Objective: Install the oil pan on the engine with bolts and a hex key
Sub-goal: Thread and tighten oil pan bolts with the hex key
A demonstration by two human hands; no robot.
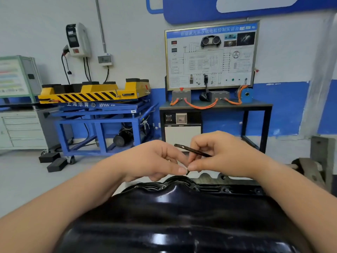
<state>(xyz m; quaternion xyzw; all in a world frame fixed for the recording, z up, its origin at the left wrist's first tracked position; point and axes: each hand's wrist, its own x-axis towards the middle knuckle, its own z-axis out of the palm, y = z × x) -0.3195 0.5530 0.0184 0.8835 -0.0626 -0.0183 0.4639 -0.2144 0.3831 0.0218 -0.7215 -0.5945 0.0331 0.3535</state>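
Slippage is my worry: the bolt (187, 172), as I judge the small dark piece pinched between my left hand (155, 159) and the right thumb, could drop behind the pan (164, 216) if either pinch eases. My left hand curls in, fingertips bent on that piece. The hex key (191, 149) slants up-left out of my right hand (224, 154), whose curled fingers grip it, both hands just above the far rim of the pan lying on the engine (209, 177).

The oil pan (182, 212) is glossy black painted metal; the hex key (191, 149) is dark, smooth metal.
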